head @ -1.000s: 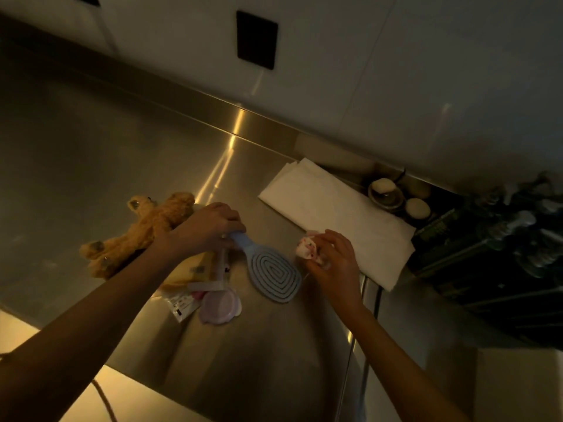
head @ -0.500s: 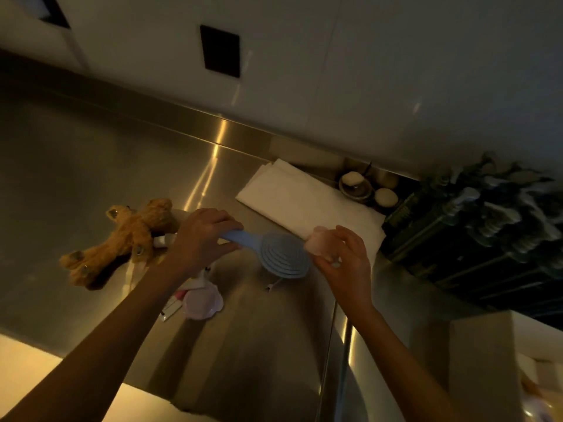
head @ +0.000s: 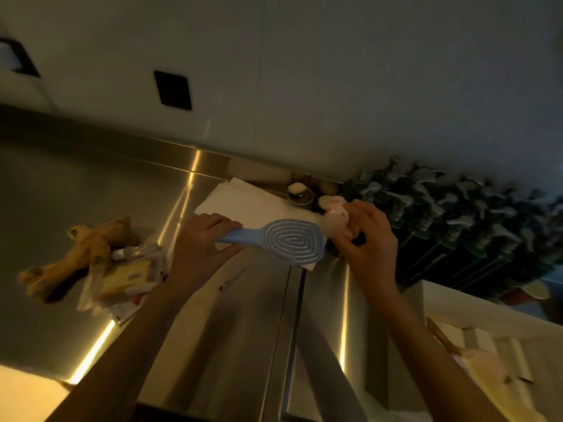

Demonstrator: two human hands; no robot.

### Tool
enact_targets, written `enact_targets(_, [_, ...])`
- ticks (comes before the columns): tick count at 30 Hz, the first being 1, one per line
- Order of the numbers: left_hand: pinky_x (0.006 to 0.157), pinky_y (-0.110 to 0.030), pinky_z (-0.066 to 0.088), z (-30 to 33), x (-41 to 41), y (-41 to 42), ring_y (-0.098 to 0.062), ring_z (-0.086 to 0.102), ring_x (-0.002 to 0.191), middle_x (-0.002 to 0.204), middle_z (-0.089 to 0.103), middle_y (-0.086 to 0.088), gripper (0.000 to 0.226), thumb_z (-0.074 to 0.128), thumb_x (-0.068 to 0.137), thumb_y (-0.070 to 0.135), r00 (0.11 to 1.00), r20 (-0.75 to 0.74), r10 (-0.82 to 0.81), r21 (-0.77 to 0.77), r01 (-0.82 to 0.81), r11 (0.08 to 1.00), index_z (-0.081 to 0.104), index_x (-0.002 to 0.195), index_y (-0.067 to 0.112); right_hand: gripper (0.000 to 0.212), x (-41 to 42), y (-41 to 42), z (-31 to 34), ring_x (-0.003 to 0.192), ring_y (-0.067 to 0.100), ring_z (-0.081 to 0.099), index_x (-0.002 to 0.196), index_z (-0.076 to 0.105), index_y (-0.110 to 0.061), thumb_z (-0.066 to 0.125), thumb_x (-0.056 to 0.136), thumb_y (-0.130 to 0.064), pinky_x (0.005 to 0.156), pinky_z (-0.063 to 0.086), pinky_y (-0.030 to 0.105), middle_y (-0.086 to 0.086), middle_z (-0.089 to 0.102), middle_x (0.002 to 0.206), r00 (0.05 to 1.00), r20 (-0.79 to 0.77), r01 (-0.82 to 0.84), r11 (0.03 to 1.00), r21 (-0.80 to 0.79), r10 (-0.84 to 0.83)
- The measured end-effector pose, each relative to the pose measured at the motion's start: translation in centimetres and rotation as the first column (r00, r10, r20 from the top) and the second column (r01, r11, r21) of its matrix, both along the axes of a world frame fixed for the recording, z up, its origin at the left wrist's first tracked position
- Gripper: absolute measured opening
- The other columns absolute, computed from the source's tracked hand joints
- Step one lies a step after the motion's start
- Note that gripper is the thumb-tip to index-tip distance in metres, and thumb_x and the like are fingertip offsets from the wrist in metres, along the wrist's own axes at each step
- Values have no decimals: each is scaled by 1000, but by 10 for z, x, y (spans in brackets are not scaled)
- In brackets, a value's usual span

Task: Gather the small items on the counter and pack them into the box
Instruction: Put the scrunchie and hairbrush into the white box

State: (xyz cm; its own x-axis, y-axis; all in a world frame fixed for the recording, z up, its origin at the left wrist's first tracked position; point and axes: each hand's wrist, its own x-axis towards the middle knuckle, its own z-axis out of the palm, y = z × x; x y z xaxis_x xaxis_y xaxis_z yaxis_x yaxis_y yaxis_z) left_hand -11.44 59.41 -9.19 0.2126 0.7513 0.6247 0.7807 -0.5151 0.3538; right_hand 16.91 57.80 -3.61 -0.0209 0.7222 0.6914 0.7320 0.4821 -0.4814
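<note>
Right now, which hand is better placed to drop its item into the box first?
Right. The right hand, holding a small pink item, is on the box's side. The left hand grips the hairbrush farther away, and would have to cross over.

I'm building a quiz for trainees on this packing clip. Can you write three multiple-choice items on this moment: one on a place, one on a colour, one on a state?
1. Where does the plush toy lie?
A. On the counter, left of the left hand
B. Inside the box
C. On the white cloth

2. What colour is the hairbrush?
A. Red
B. Light blue
C. Black

3. What is the right hand doing?
A. Resting flat on the counter
B. Hanging empty
C. Holding a small pale pink item

Answers: 1 A, the toy sits on the steel counter beyond the left hand. 2 B, the handle and head look light blue. 3 C, its fingers curl around the small pale pink item above the counter.
</note>
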Motion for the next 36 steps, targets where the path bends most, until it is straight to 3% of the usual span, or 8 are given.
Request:
enact_targets(6, [74, -34, 45, 14, 84, -48, -20, 58, 84, 93, 65, -3, 35, 65, 78, 37, 999, 47, -2, 38, 0, 999, 71, 101, 12, 43, 79, -46, 26, 113, 15, 50, 116, 64, -5, 73, 81, -27, 94, 39, 14, 10, 60, 119, 997, -20, 75, 997, 13, -75])
enact_targets(10, [74, -37, 46, 30, 157, -76, -24, 59, 85, 93, 66, -7, 34, 64, 81, 37, 997, 48, -58, 112, 52, 992, 72, 100, 10, 42, 148, -89, 41, 111, 10, 48, 115, 64, -6, 65, 83, -33, 92, 35, 9, 8, 59, 117, 994, -35, 109, 991, 80, -107])
enact_targets(16, [75, -36, 45, 38, 286, -127, -21, 57, 88, 96, 65, -5, 39, 63, 81, 42, 984, 88, -157, 67, 152, 986, 70, 106, 12, 34, 268, -158, 46, 107, 13, 54, 115, 63, -14, 69, 83, -28, 86, 46, 27, 0, 60, 115, 981, -95, 171, 984, 43, -167])
enact_targets(21, [73, -30, 40, 17, 367, -159, -18, 55, 86, 93, 66, -3, 37, 64, 78, 41, 975, 107, -196, -5, 198, 980, 72, 102, 13, 34, 343, -202, 19, 104, 14, 55, 112, 64, -17, 65, 83, -35, 85, 45, 25, 0, 61, 112, 979, -96, 174, 984, -46, -177])
enact_targets(24, [74, -26, 32, 1, 395, -170, -15, 53, 88, 93, 66, -1, 38, 60, 78, 43, 976, 100, -195, -90, 204, 975, 73, 100, 14, 32, 369, -218, -2, 105, 11, 54, 112, 64, -19, 67, 83, -32, 85, 43, 19, -4, 59, 112, 977, -102, 176, 978, -110, -187])
enact_targets(30, [74, -32, 38, -25, 421, -169, -21, 56, 86, 91, 66, -1, 40, 62, 73, 44, 976, 44, -214, -225, 218, 950, 73, 98, 15, 32, 386, -234, -35, 105, 7, 53, 111, 66, -15, 74, 81, -24, 82, 37, 7, -2, 60, 112, 963, -138, 203, 959, -197, -232])
enact_targets(36, [74, -30, 37, -36, 433, -153, -18, 51, 90, 92, 63, 0, 41, 60, 77, 46, 955, -26, -296, -302, 274, 913, 72, 99, 14, 31, 379, -233, -50, 103, 10, 55, 110, 66, -16, 74, 80, -20, 82, 43, 19, -9, 56, 109, 946, -185, 214, 941, -263, -267])
